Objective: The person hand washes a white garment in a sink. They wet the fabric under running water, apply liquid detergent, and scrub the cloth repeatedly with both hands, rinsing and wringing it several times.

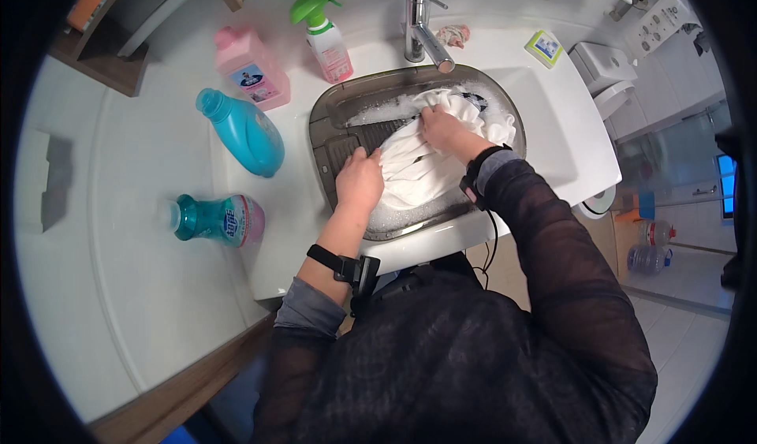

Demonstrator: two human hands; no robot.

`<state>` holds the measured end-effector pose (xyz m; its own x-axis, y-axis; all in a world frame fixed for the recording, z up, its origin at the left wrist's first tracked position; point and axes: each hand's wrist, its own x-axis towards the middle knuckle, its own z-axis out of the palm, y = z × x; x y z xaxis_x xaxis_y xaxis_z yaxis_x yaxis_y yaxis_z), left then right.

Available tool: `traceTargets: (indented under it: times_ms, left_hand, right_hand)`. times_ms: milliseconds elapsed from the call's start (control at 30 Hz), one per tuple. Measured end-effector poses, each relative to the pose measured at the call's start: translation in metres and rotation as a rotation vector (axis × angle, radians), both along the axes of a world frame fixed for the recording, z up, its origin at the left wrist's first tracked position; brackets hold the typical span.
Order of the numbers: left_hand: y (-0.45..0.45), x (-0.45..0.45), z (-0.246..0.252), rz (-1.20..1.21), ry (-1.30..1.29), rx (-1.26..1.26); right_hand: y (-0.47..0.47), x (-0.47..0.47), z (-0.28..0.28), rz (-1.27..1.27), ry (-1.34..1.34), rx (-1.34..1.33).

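A wet white garment (414,166) with small dark patches lies bunched over the ribbed part of a grey translucent plastic washbasin (317,142). White suds (384,111) surround the cloth. My left hand (359,179) grips the garment's left edge, its fingers pointing towards the tap. Farther right and higher up, my right hand (439,129) pinches a gathered part of the same cloth. The basin sits in a white ceramic sink (547,130). Both wrists wear black straps with small devices.
A chrome tap (421,27) stands behind the basin. Left of it are a green-topped spray bottle (330,48), a pink bottle (257,71), a turquoise bottle (245,133) and a teal-and-pink detergent bottle (227,220). A boxed soap bar (544,48) lies at the back right. A cable hangs below my right wrist.
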<state>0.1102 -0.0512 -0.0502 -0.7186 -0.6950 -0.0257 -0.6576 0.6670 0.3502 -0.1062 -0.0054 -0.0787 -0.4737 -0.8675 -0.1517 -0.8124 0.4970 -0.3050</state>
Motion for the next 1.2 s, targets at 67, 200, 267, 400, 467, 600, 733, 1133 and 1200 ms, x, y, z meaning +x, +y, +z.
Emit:
traceTargets:
  times_ms: [67, 200, 267, 400, 467, 600, 733, 1133, 1200]
  left_hand:
    - [-0.001, -0.001, -0.001, 0.037, -0.007, 0.027]
    - [-0.003, -0.001, 0.001, 0.064, -0.060, 0.040]
    - [-0.002, -0.001, 0.002, 0.031, -0.019, 0.070]
    - [0.001, 0.001, 0.002, -0.019, 0.058, 0.047]
    - [0.001, 0.002, 0.002, 0.001, 0.045, 0.078]
    - [0.001, 0.003, 0.003, -0.008, 0.017, 0.071]
    - [-0.005, 0.010, 0.002, 0.004, 0.099, 0.229]
    - [-0.023, -0.001, 0.006, 0.624, 0.719, 1.252]
    - [-0.015, 0.001, 0.019, 0.414, 0.541, 0.911]
  right_hand:
    - [0.002, 0.015, 0.003, 0.239, -0.236, -0.186]
    - [0.008, 0.036, 0.003, 0.585, -0.498, -0.364]
    - [0.006, 0.024, 0.000, 0.297, -0.267, -0.172]
    - [-0.002, -0.013, -0.007, 0.057, -0.046, 0.007]
    - [-0.004, -0.008, -0.014, 0.345, -0.273, -0.153]
    - [-0.004, 0.012, -0.027, 0.734, -0.455, -0.261]
    - [-0.001, -0.028, -0.028, 0.316, -0.041, -0.074]
    - [0.022, -0.073, -0.018, -0.089, -0.672, -0.147]
    - [0.023, -0.115, -0.014, -0.508, -1.338, -0.196]
